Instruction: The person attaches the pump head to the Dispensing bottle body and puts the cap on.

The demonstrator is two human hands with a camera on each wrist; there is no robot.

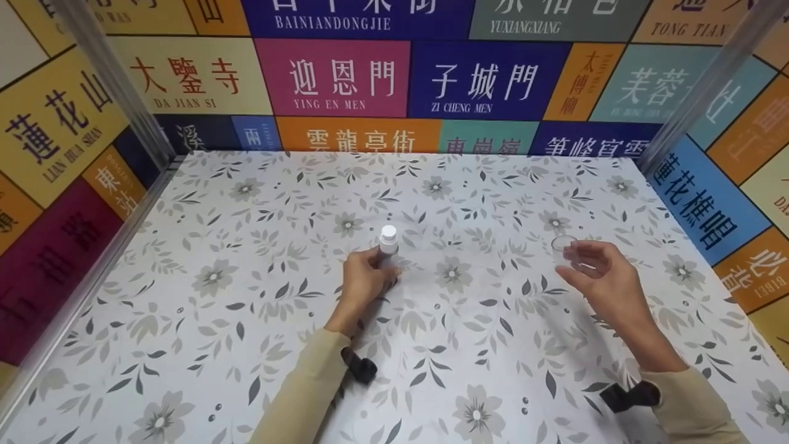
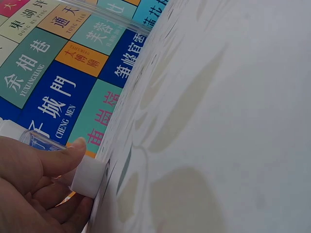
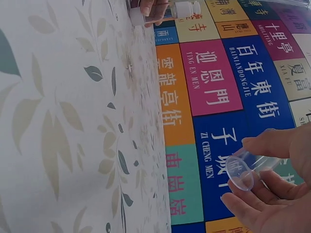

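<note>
My left hand (image 1: 367, 280) holds a small clear bottle (image 1: 389, 240) at the middle of the table. In the left wrist view, the thumb lies along the bottle's see-through side, with fingers on the far side. A white band (image 2: 90, 177) at the bottle's lower end is right at the tabletop, and a white cap (image 3: 184, 8) tops it. To the right, above the table, my right hand (image 1: 607, 277) grips a small clear plastic cup (image 3: 241, 172) between thumb and fingers. The cup's round rim points away from the palm.
A white cloth with grey flowers and leaves covers the table (image 1: 481, 333). Behind and beside it stand panels (image 1: 345, 77) of coloured blocks with lettering. Transparent posts (image 1: 117, 80) rise at the back corners. Both forearms wear black wrist straps (image 1: 632, 396) over beige sleeves.
</note>
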